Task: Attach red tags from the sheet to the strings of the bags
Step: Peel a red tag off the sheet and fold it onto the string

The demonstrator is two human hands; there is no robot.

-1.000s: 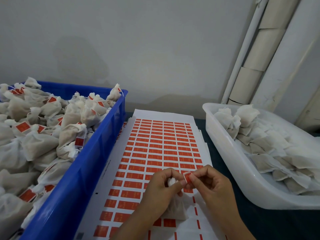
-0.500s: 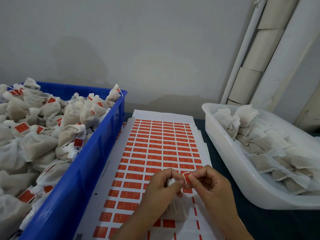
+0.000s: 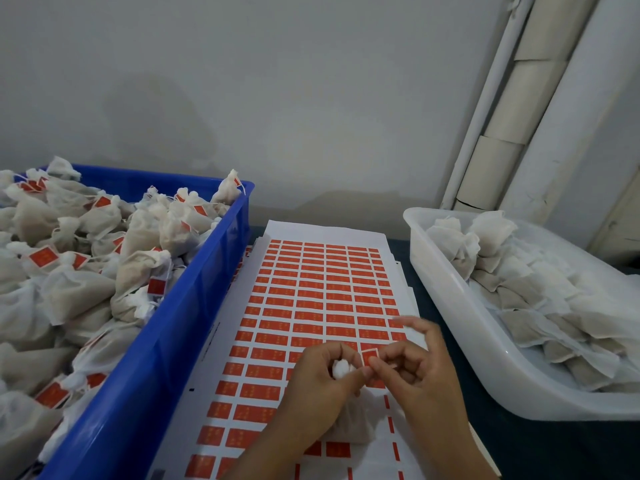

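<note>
Blue plastic fills the left side of the desk — a crate point(image 3: 166, 341) heaped with pale bags point(image 3: 69, 292) that already carry red tags. At the right edge sits a white tub point(image 3: 446, 306) of untagged bags point(image 3: 540, 306). Between them, reaching from the back of the desk to its near edge, lies the sheet point(image 3: 311, 299) of red tags, its long axis running away from the person; the near rows at the right are partly stripped.

Over the sheet's near right part both hands work. The left hand point(image 3: 322, 386) grips one bag point(image 3: 349, 424), fingers curled round its gathered white neck so that the body hangs below onto the sheet. The right hand point(image 3: 419, 372) meets it from the right, thumb and forefinger pinching at a small red tag point(image 3: 370, 356) that stands just above the point where the two hands touch. The string itself is too fine to make out, so I cannot tell whether the tag is folded onto it yet. Judged from this, the closing press falls to the right hand, the tag lying just left of its fingertips with its short edge up.

Against the frames a second and half a second ago, the hands have kept their place; the right hand's outer fingers now lift and blur — spread rather than tucked.
</note>
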